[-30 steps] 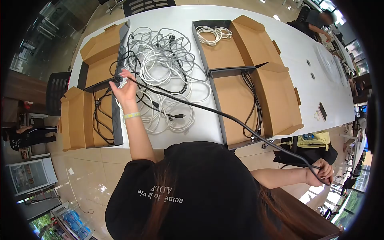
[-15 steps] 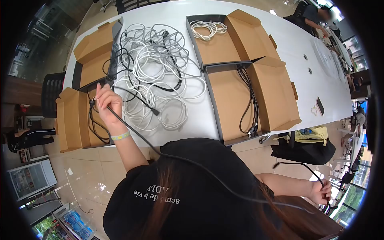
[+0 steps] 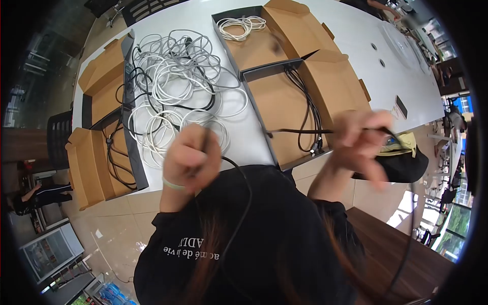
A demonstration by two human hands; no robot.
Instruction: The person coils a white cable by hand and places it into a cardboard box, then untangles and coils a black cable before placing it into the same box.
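Observation:
A long black cable (image 3: 300, 131) runs between my two hands, sagging over my chest and down my right side. My left hand (image 3: 192, 157), blurred, is closed around one part of it in front of the table's near edge. My right hand (image 3: 360, 145), also blurred, grips the cable near one end, its thumb and some fingers spread. That end points left, over the near right box (image 3: 264, 119). Beyond my left hand lies a tangled pile of white and grey cables (image 3: 175, 84), with black ones among them.
Black cables (image 3: 305, 101) lie in the near right box. A white coil (image 3: 239, 28) sits in the far right box (image 3: 256, 53). Two more open boxes stand at the left, the nearer (image 3: 89, 165) holding a black cable. A phone (image 3: 401, 107) rests on the white table (image 3: 351, 38).
My right hand has come up and inward from far right to over the near right box, bringing the cable end. My left hand has moved right and toward me. The view has shifted.

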